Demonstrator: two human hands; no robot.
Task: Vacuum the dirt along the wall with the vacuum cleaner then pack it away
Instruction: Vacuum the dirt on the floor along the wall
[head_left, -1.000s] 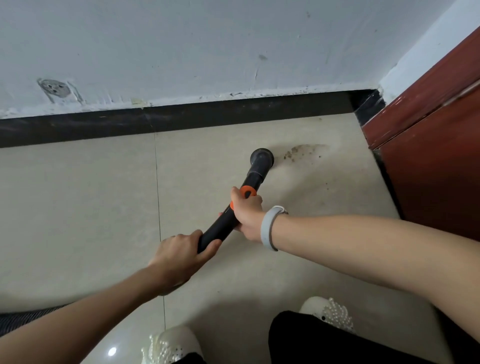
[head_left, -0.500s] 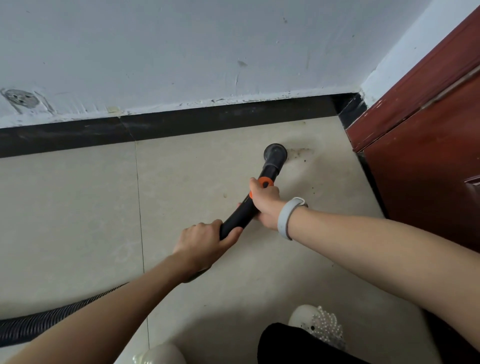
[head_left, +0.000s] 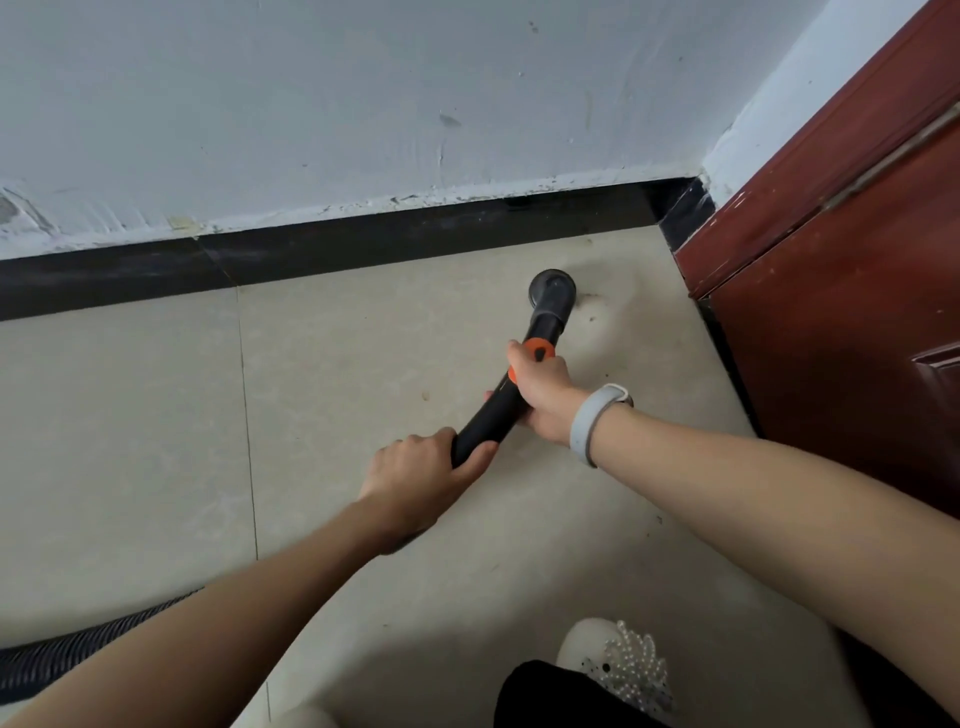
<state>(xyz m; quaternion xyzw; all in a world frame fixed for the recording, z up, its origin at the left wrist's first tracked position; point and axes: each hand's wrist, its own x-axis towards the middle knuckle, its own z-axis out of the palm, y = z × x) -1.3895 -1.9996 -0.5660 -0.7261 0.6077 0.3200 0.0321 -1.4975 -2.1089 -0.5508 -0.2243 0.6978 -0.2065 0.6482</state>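
A black vacuum tube (head_left: 493, 415) with an orange collar (head_left: 535, 351) slants up to the right across the tiled floor. Its round nozzle (head_left: 551, 290) presses on the floor close to the black skirting. My left hand (head_left: 421, 478) grips the lower end of the tube. My right hand (head_left: 543, 395), with a grey wristband, grips the tube just below the orange collar. A thin smear of dirt (head_left: 592, 306) lies right of the nozzle. The ribbed black hose (head_left: 78, 649) trails off at the lower left, partly hidden by my left arm.
A white wall (head_left: 363, 104) with black skirting (head_left: 363, 244) runs across the back. A dark red wooden door (head_left: 841, 312) stands on the right, close to the nozzle. My white beaded shoe (head_left: 613, 665) is at the bottom.
The nozzle has moved right over the dirt patch towards the door. Most of the brown dirt is gone; only a faint smear shows. Both hands kept their grip.
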